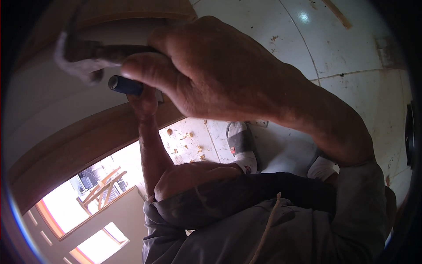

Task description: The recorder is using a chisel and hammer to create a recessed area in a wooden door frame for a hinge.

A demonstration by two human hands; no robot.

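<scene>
My right hand [206, 72] is closed on a dark metal claw hammer [79, 57], raised across the upper middle of the view, its head just left of the blue chisel-like handle [125, 86]. My left hand [143, 105] is closed around that handle, mostly hidden behind my right thumb, beside the long brown wooden frame [96, 132] and the pale panel [52, 105]. Whatever the handle's lower end touches is hidden by my hands.
A white tiled floor [338, 88] carries wood shavings [189, 134] and a thin wooden strip [338, 13] at the top. My legs and sandalled foot [239, 141] are below. At lower left, a bright opening shows a wooden structure [101, 189].
</scene>
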